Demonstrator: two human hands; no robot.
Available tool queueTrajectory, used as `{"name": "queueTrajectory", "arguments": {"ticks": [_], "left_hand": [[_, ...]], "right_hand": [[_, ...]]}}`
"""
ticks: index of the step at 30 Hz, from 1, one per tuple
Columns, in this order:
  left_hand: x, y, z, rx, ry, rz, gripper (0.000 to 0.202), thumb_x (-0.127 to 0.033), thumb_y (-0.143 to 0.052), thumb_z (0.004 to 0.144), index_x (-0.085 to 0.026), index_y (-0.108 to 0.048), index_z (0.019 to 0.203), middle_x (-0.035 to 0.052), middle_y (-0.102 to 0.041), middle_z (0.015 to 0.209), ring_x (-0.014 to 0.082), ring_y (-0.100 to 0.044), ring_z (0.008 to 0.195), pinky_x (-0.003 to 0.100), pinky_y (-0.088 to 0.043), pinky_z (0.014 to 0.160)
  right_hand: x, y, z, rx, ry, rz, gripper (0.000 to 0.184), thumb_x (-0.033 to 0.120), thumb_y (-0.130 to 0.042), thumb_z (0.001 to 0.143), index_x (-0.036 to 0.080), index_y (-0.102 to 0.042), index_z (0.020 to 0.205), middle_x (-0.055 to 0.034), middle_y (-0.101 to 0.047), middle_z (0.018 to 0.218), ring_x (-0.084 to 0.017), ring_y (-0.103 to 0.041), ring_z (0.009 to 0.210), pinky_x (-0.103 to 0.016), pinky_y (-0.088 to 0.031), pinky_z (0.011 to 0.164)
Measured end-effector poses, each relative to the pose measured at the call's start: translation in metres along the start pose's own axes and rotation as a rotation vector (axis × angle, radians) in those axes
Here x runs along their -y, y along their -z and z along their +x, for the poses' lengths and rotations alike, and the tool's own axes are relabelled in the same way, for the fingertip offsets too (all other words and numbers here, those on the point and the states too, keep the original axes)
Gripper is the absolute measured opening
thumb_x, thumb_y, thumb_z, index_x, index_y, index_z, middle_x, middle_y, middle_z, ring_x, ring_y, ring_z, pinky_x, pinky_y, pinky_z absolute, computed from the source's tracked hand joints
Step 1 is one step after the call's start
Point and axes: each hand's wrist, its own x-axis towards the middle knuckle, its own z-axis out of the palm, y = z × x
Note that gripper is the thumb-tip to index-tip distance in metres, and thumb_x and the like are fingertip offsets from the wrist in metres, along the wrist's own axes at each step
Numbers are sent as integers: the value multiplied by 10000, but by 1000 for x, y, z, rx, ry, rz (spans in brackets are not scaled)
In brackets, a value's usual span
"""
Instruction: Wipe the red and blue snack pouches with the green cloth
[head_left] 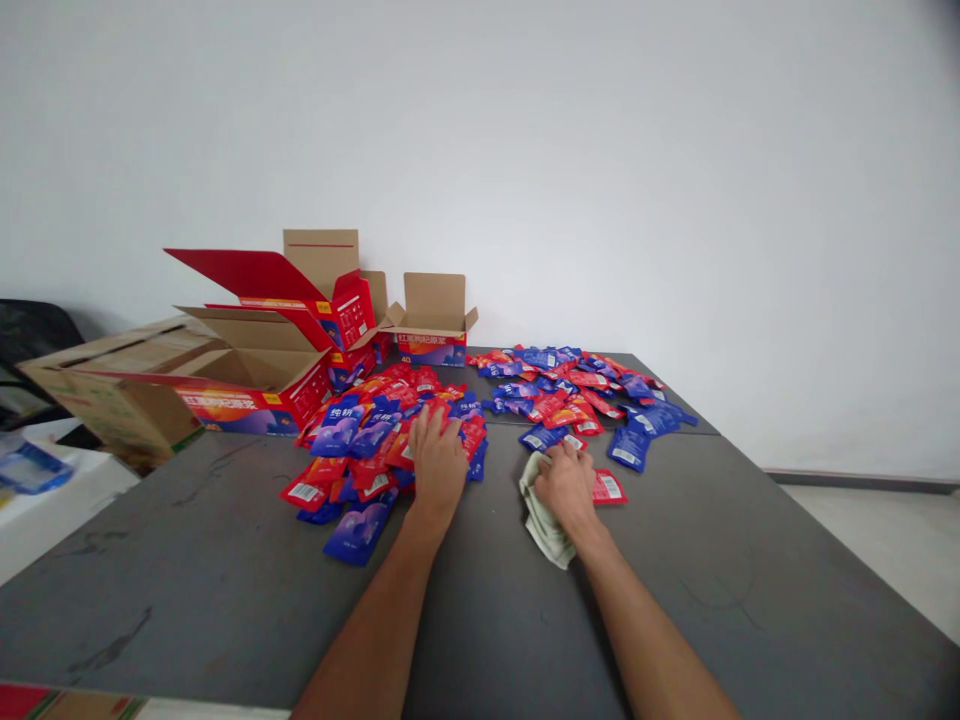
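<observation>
Red and blue pouches (pixel 337 425) in loose heaps, easy to upset

My left hand (pixel 436 462) lies palm down over the right flank of the left heap, fingers stretched out over the pouches; I cannot tell whether they pinch one. My right hand (pixel 566 485) has its fingers bent into a pale cloth (pixel 551 530), grasping it against the dark table (pixel 225 580) at the near side of the right heap (pixel 551 380).

The pouches look slick and overlap at all angles, so I judge that a push or pull from my left hand could set the top ones sliding. The blue pouch (pixel 360 530) at the heap's near edge juts out and might be carried along. On the far side, the heap crowds an open carton (pixel 300 395), so a hard shove could press pouches against its wall and crumple them.

On my right, a red pouch (pixel 609 488) shows just past my hand; a wide sweep of the cloth could snag it or drag it away. The blue pouches (pixel 628 447) at that heap's outer edge lie towards the table's right side, and a stray knock might send them nearer to it.
</observation>
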Motion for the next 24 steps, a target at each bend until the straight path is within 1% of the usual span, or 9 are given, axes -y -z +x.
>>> {"name": "queueTrajectory", "arguments": {"ticks": [1, 3, 5, 8, 11, 14, 17, 19, 24], "left_hand": [[-6, -5, -3, 37, -26, -71, 327, -128, -511, 860, -240, -711, 1094, 104, -552, 1405, 317, -299, 1441, 548, -138, 1207], [-16, -17, -11, 144, -71, -238, 327, -133, -505, 861, -263, -719, 1071, 98, -581, 1378, 296, -373, 1407, 524, -175, 1205], [-22, -31, -20, 293, -97, -368, 324, -172, -510, 870, -262, -710, 1108, 107, -579, 1383, 293, -407, 1386, 507, -220, 1193], [-22, -47, -32, 428, -23, -548, 338, -228, -552, 859, -259, -689, 1167, 113, -603, 1354, 297, -460, 1343, 481, -251, 1183], [-16, -53, -36, 475, 43, -541, 316, -254, -577, 842, -242, -694, 1135, 118, -631, 1303, 301, -478, 1314, 464, -248, 1180], [-14, -51, -35, 490, 39, -480, 247, -245, -556, 843, -231, -702, 1042, 123, -670, 1198, 290, -517, 1251, 443, -263, 1166], [-19, -50, -33, 526, 14, -362, 203, -220, -518, 857, -214, -694, 958, 129, -689, 1089, 278, -565, 1160, 431, -294, 1132], [-24, -50, -31, 535, 30, -287, 199, -198, -503, 858, -201, -685, 939, 139, -689, 1053, 280, -581, 1119, 431, -320, 1098], [-33, -58, -29, 501, 107, -216, 174, -172, -552, 812, -181, -669, 941, 181, -680, 1042, 327, -579, 1117, 463, -338, 1046]], "right_hand": [[0, 1, 0, -2, -52, -37, 287, 214, -535, 830, 135, -670, 1070, -202, -555, 1303, -397, -436, 1248, -515, -394, 952], [0, 4, -1, 24, -115, -88, 307, 229, -541, 826, 153, -654, 1100, -191, -549, 1319, -405, -432, 1263, -516, -401, 937], [0, 6, 0, 99, -100, -76, 314, 221, -517, 837, 159, -633, 1122, -184, -578, 1280, -378, -479, 1237, -498, -406, 931], [0, 8, 1, 182, -59, -34, 304, 194, -500, 844, 157, -611, 1125, -178, -627, 1211, -321, -559, 1161, -430, -420, 911], [0, 10, 0, 225, -6, 6, 270, 178, -504, 842, 163, -606, 1092, -158, -675, 1112, -292, -599, 1118, -382, -422, 886], [3, 13, -4, 282, 90, 61, 248, 162, -496, 839, 173, -609, 1058, -135, -698, 1061, -281, -629, 1074, -367, -428, 856], [7, 17, -7, 346, 186, 107, 234, 139, -524, 815, 202, -630, 1014, -79, -715, 1018, -233, -658, 994, -319, -439, 836], [8, 19, -8, 377, 241, 158, 241, 120, -539, 794, 215, -642, 990, -50, -719, 995, -205, -662, 959, -291, -445, 839], [3, 25, -3, 411, 321, 265, 262, 71, -509, 763, 204, -651, 938, -39, -718, 954, -177, -658, 901, -261, -457, 824]]}}
